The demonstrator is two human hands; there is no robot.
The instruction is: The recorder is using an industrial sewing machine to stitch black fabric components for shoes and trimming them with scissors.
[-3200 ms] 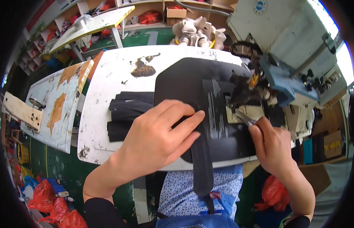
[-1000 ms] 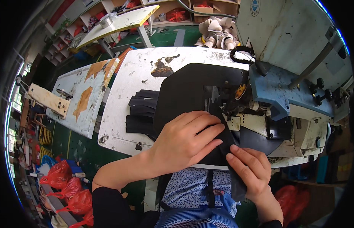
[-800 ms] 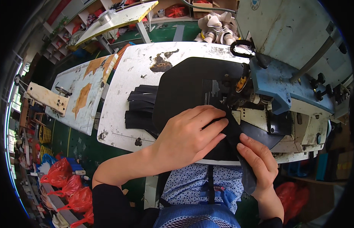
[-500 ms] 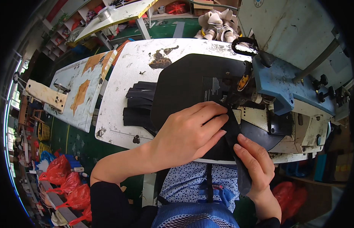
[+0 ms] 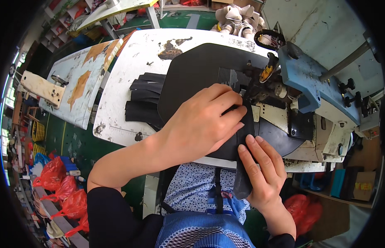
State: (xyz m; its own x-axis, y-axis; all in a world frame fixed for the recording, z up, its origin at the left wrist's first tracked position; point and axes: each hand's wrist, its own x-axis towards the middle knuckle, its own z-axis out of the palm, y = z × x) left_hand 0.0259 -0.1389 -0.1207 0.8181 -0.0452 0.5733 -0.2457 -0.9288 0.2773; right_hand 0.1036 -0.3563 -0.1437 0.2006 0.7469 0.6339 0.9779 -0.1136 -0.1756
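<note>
A long black strip of leather-like material (image 5: 243, 159) runs from under the head of a blue and cream sewing machine (image 5: 302, 78) toward me, its lower end hanging past the table edge. My left hand (image 5: 211, 120) pinches its upper part close to the machine's needle area, with the fingertips hiding that spot. Lower down, my right hand (image 5: 265, 169) holds the same strip, fingers along its right side and the thumb out of sight. Beneath both hands lies a black flat board (image 5: 192, 70) on the white worn table (image 5: 114, 107). Several black strips (image 5: 143, 103) lie in a pile left of the board.
Another machine table (image 5: 72, 82) stands at the left. Red plastic bags (image 5: 72, 202) sit lower left, and another red bag (image 5: 304, 211) is at the lower right. Pale cut pieces (image 5: 238, 20) are heaped behind the table. A patterned blue apron (image 5: 196, 190) covers my lap.
The view has shifted, so the table and machine appear higher and slightly left. My right fingers now lie further over the strip, whose lower end hangs more upright. My left hand keeps its pinch.
</note>
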